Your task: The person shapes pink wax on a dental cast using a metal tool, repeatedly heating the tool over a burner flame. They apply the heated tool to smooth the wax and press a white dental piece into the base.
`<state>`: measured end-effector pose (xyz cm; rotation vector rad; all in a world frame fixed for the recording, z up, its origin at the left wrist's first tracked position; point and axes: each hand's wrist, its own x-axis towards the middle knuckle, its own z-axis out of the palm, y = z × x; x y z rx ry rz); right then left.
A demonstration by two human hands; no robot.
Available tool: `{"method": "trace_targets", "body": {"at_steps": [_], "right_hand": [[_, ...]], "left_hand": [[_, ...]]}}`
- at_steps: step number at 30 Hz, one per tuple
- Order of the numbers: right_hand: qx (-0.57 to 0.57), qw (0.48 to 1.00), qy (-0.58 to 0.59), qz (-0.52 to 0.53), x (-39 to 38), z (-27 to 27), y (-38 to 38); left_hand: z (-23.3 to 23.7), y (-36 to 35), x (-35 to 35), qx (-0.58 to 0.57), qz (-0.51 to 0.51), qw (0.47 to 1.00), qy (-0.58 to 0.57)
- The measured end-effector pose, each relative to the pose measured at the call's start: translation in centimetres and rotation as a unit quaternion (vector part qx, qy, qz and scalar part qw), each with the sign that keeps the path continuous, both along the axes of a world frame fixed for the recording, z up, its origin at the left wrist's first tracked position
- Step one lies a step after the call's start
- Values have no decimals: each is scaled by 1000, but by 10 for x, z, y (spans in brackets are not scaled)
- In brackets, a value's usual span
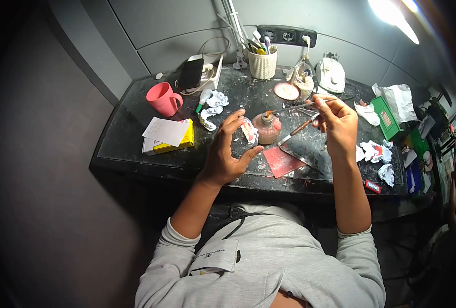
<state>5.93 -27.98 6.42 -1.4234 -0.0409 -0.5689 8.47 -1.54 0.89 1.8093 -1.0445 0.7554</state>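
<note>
My left hand (228, 154) curves its fingers and thumb around a small white plaster dental cast with red wax (249, 131), held beside the spirit burner (267, 132). My right hand (336, 119) pinches a thin metal wax spatula (295, 107), whose tip reaches into the orange flame at the burner's wick. Below it, a brown-handled instrument (301, 128) slants down from near the right fingers toward the desk. A sheet of red wax (283, 162) lies in front of the burner, with a knife blade (296, 155) across its corner.
On the left stand a pink mug (162, 99) and a yellow box (184, 138) under white paper (165, 131). Crumpled tissues (215, 102) lie beyond my left hand, others (376, 152) at right. Behind are a pen basket (263, 64), phone (191, 73) and round red-and-white dish (287, 91).
</note>
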Motion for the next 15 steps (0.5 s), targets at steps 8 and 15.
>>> {"method": "trace_targets", "body": {"at_steps": [8,15], "right_hand": [[1,1000,3,-3,-1,2,1],[0,1000,-13,9,-2,2,1]], "left_hand": [[2,-1,-1,8,7,1000,-7],[2,-1,0,8,4,1000,-9]]}}
